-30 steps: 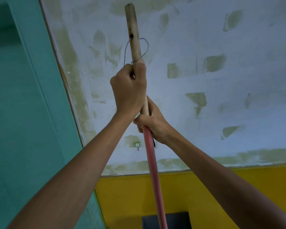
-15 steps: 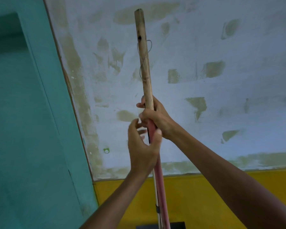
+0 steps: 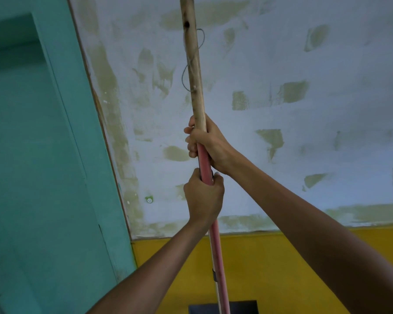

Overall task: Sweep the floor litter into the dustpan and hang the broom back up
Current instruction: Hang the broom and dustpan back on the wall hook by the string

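Both hands, right [image 3: 210,146] stacked above left [image 3: 203,197], close their fingers around the upright broom [image 3: 195,71], keeping its loop [image 3: 192,62] raised at 12 o'clock, probably for hooking over the nail [image 3: 149,200] at 9 o'clock.

The broom handle [image 3: 196,91] stands near upright in front of the wall [image 3: 304,132], its top end out of view above. A loop of string [image 3: 192,62] hangs against the handle, well above both hands. The right hand [image 3: 205,143] is wrapped around the handle just above the left hand [image 3: 203,198], the two almost touching. A wall hook [image 3: 149,199] sits on the wall left of the handle, level with the left hand. The door frame [image 3: 82,132] lies further left of the handle.
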Tool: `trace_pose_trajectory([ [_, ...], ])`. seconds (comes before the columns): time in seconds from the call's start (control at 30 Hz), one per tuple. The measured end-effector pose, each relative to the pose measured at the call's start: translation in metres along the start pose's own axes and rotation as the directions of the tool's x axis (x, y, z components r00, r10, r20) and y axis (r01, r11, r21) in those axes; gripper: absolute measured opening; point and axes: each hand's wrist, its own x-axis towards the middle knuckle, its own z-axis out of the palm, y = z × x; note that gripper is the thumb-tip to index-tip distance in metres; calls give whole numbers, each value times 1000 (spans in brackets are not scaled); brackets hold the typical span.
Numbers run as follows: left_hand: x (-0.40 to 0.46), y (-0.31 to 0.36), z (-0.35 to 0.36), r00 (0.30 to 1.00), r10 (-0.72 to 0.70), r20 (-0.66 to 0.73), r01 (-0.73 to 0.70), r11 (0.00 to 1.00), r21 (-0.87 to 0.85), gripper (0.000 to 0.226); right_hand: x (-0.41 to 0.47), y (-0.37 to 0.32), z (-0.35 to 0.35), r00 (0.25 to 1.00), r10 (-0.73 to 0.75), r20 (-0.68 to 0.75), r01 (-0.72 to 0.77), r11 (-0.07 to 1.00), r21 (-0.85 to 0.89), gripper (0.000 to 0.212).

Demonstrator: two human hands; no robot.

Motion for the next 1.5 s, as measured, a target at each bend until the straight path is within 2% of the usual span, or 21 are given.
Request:
trace_pose_trajectory([
  [0.17, -4, -5, -3, 999, -39, -6, 38, 997, -65, 29, -14, 2, 16, 989, -4, -145, 0, 1000, -23, 34],
  [0.27, -11, -13, -4, 998, -67, -9, 66, 996, -56, 19, -25, 12, 29, 959, -21, -284, -41, 977, -210, 51],
  [0.37, -24, -23, -2, 995, -99, 7, 100, 993, -68, 15, -33, 26, 31, 921, -69, -383, -74, 935, -347, 32],
  [0.47, -34, -33, -2, 989, -148, -31, 147, 989, -25, 16, -39, 36, 29, 935, -28, -354, -94, 942, -322, 17],
  [0.6, -42, -45, -3, 985, -167, -52, 166, 986, -23, 17, -45, 47, 33, 958, 28, -285, -91, 973, -211, 19],
  [0.87, -36, -59, -11, 993, -90, -80, 90, 996, 4, 21, -44, 55, 39, 960, -7, -281, -40, 986, -160, 22],
  [1.1, -36, -62, -18, 989, -81, -127, 87, 996, 37, 18, -45, 54, 45, 979, -19, -203, 9, 999, -51, 26],
  [1.17, -38, -64, -20, 983, -95, -157, 107, 992, 73, 26, -46, 55, 47, 981, -27, -190, 10, 996, -88, 25],
  [1.3, -41, -73, -25, 979, -116, -169, 140, 981, 135, 43, -40, 48, 51, 954, -117, -276, 4, 926, -378, 21],
  [1.5, -57, -88, -23, 982, -99, -162, 126, 979, 162, 50, -18, 21, 52, 872, -299, -388, 111, 892, -438, 22],
])
